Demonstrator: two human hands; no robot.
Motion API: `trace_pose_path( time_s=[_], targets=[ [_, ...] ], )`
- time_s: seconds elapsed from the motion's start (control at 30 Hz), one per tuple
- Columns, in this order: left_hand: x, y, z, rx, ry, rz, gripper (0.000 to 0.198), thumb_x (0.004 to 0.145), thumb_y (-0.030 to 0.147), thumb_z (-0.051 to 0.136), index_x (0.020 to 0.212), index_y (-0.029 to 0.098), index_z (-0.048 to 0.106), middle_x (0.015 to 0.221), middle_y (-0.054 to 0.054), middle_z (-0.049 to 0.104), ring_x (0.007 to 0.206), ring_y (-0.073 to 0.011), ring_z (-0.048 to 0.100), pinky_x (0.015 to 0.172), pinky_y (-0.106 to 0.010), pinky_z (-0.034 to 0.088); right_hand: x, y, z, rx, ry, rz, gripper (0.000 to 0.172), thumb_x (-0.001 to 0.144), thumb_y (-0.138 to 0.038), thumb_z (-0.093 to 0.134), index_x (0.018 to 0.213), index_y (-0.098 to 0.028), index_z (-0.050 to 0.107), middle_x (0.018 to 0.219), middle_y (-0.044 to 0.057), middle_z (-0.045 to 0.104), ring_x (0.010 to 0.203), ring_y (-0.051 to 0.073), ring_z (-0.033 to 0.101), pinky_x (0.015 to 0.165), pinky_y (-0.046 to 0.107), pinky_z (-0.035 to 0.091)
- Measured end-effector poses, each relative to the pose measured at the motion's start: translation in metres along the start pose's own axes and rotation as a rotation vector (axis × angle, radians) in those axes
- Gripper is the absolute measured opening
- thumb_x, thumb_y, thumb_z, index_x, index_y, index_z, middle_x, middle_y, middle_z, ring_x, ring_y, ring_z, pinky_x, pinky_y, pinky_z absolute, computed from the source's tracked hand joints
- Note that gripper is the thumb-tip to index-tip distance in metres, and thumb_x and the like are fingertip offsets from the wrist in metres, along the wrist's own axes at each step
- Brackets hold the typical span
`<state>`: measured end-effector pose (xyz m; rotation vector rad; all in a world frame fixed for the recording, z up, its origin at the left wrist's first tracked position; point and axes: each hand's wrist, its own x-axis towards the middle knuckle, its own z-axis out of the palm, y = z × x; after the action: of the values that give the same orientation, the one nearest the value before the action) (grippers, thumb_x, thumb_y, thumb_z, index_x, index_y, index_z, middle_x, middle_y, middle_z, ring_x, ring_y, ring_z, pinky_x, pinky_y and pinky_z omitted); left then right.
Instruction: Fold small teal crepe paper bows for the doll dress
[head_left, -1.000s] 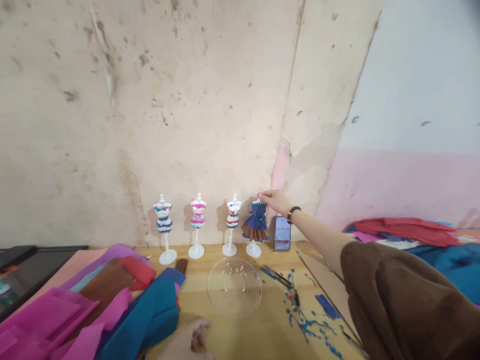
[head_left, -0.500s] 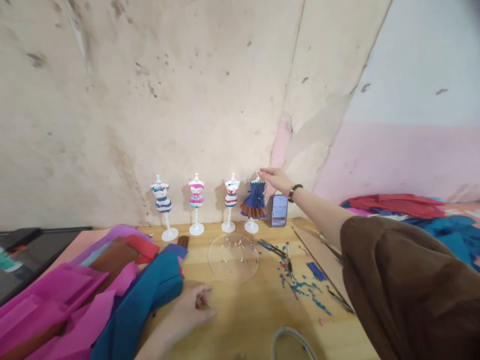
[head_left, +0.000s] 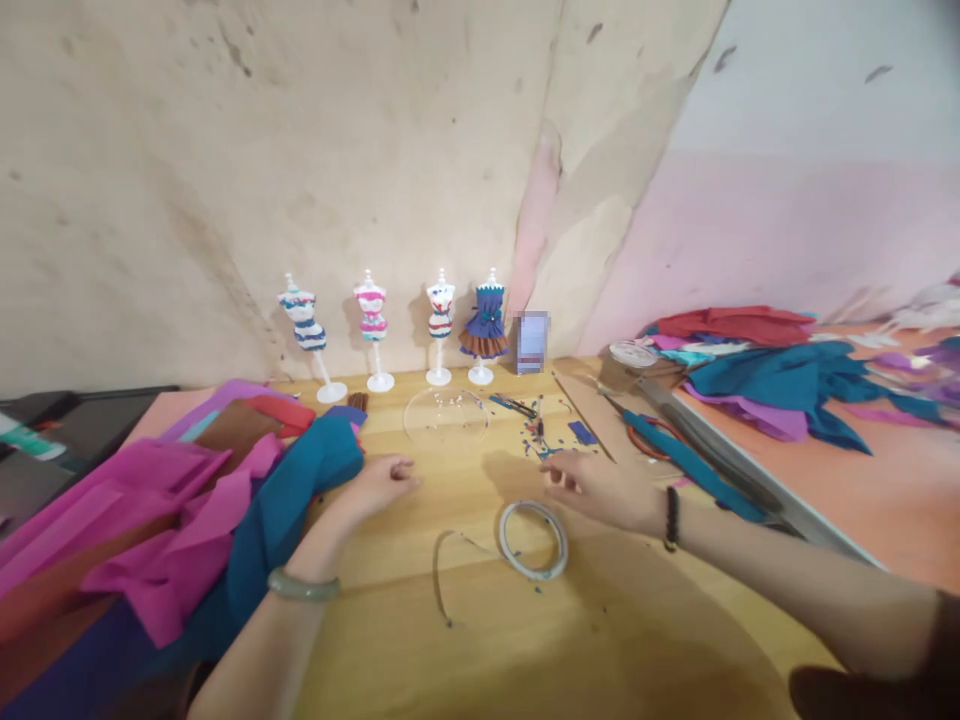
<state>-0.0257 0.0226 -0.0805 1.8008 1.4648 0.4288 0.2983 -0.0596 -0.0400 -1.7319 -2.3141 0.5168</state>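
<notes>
My left hand rests on the wooden table beside a pile of teal and magenta paper, fingers loosely curled with nothing seen in them. My right hand hovers palm down, fingers spread, just right of a white tape ring. At the wall stand several small mannequin stands; the rightmost wears a blue and brown dress. A clear round dish lies in front of them.
A phone leans on the wall next to the dressed mannequin. Blue paper scraps and thin tools litter the table's middle. More coloured paper and a long ruler lie at the right. A thin curved strip lies near the tape.
My right hand has let go of the dressed mannequin and come back down over the table next to the tape ring. The view has tilted downward. My left hand stays by the paper pile.
</notes>
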Motion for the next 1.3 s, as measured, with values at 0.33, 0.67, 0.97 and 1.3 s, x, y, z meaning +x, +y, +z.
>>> trace_pose_path(
  time_s=[0.33,0.67,0.97,1.3],
  targets=[
    [-0.058,0.038,0.040,0.279,-0.114,0.136,0.045,0.064,0.037,0.071,0.106,0.019,0.068,0.102,-0.008,0.070,0.091,-0.0244,0.064,0.076,-0.029,0.046,-0.020,-0.012,0.062,-0.037,-0.018,0.131,0.039,0.082,-0.011,0.047,0.118,-0.012,0.060,0.108,0.016,0.067,0.097,0.023,0.064,0.089,0.034,0.043],
    [-0.060,0.022,0.067,0.184,-0.064,0.252,0.054,0.075,0.006,0.044,0.125,0.020,0.057,0.094,-0.004,0.069,0.087,-0.0170,0.062,0.081,-0.027,0.047,-0.044,0.033,0.041,0.009,0.008,0.094,0.043,0.079,-0.008,0.042,0.113,-0.019,0.067,0.102,0.010,0.068,0.093,0.020,0.065,0.086,0.031,0.046],
    [-0.003,0.041,0.050,0.396,0.197,0.380,0.030,0.083,0.012,0.050,0.108,0.017,0.066,0.110,-0.011,0.064,0.106,-0.0252,0.055,0.094,-0.038,0.042,0.001,0.050,0.021,-0.133,0.088,-0.025,0.039,0.086,-0.015,0.042,0.118,-0.018,0.065,0.117,0.013,0.067,0.111,0.025,0.059,0.097,0.039,0.044],
    [0.011,0.017,0.022,0.558,0.289,0.264,0.021,0.085,0.021,0.054,0.094,0.015,0.071,0.098,-0.012,0.066,0.101,-0.0277,0.056,0.089,-0.040,0.040,0.123,0.005,0.029,-0.243,0.018,-0.178,0.036,0.087,-0.009,0.043,0.110,-0.020,0.068,0.104,0.010,0.072,0.099,0.021,0.064,0.090,0.031,0.044]
  ],
)
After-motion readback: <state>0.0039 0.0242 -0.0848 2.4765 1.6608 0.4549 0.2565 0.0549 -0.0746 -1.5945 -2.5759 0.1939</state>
